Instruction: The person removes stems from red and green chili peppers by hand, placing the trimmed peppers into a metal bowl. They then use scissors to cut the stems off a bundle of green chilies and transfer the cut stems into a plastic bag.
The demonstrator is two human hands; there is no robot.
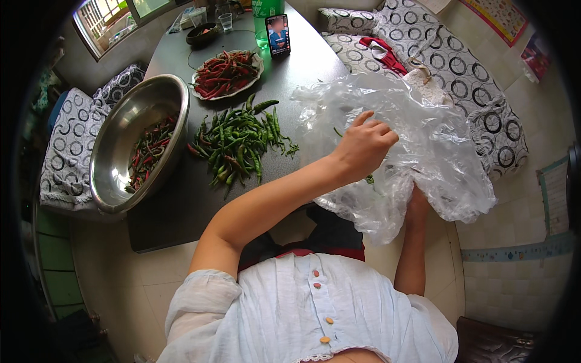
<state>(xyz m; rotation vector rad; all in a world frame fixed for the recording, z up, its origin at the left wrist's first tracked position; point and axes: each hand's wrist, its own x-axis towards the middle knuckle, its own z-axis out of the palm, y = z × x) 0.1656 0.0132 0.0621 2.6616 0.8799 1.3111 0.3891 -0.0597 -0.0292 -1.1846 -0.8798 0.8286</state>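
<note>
My left hand (366, 144) is above a large, crumpled clear plastic bag (435, 136), its fingers bent. A green stem or pepper tip (337, 131) shows beside it; whether the fingers hold it is unclear. Another bit of green (370, 179) appears just below the wrist. At the bag's near edge, my right hand (416, 199) grips the gathered plastic, its fingers mostly hidden in the folds. Left of the bag, a loose pile of green chili peppers (236, 143) lies directly on the dark table (177, 222), with small stem pieces (291, 149) at its right side.
A steel basin (113, 140) with red and dark chilies (152, 152) tilts at the table's left edge. Behind the pile are a plate of red chilies (227, 75), a propped phone (278, 36), a green bottle (262, 31) and a dark bowl (202, 36). A patterned sofa (490, 113) stands right.
</note>
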